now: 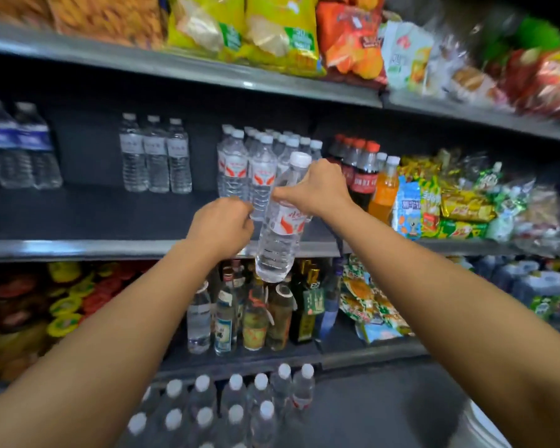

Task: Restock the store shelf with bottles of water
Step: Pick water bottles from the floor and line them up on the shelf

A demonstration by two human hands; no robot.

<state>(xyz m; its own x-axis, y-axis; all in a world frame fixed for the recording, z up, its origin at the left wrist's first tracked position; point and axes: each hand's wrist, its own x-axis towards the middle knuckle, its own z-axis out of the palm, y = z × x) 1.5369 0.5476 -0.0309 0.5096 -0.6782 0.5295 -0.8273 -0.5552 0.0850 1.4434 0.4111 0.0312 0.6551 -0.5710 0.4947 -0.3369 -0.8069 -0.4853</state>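
1. Water bottle with a white cap and a red-and-white label sits dead centre of the frame, tilted so the cap leans to the right, hanging in the air in front of the middle shelf edge.
2. Right hand has it by the upper part, just under the cap, fingers wrapped around the neck and shoulder.
3. Left hand is just left of the bottle with its fingers curled in, close to the label. Can't really tell if it's touching the bottle or holding anything.
4. Right behind the hands, on the middle shelf, there's a cluster of matching water bottles with the same label.
5. Further left on that shelf: three clear bottles, then two blue-label bottles at the far left edge.
6. To the right of the cluster are cola bottles and an orange drink, then snack packets.
7. Top shelf is chip bags.
8. Bottom centre of the frame shows a pack of white-capped bottles, seen from above.
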